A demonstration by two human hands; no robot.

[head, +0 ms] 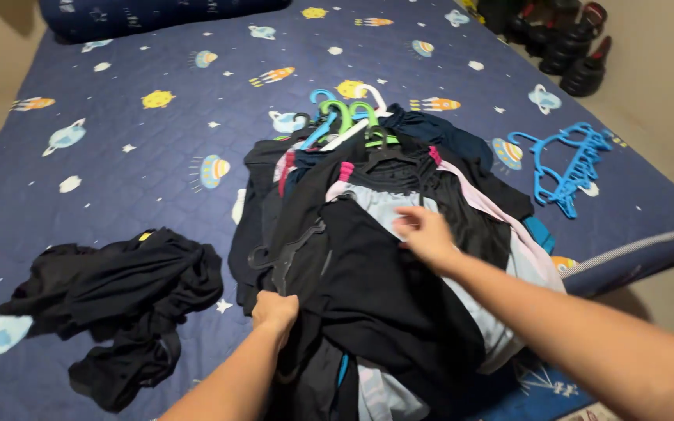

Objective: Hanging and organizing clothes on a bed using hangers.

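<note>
A heap of clothes on hangers (384, 234) lies in the middle of a bed with a dark blue space-print cover (134, 148). Most garments are black; a pale blue one and a pink one show through. Green, blue and white hanger hooks (345, 117) stick out at the heap's far end. My left hand (274, 310) is closed on the near edge of a black garment (368, 288) that lies on top, beside a black hanger (290, 253). My right hand (424, 234) rests on the pile where that black garment meets the pale blue one (380, 204), fingers blurred.
A separate crumpled bundle of black clothes (118, 300) lies on the bed at the left. A stack of empty blue hangers (567, 168) lies near the bed's right edge. Dark dumbbells (571, 43) stand on the floor at the top right. A dark pillow (150, 15) is at the bed's head.
</note>
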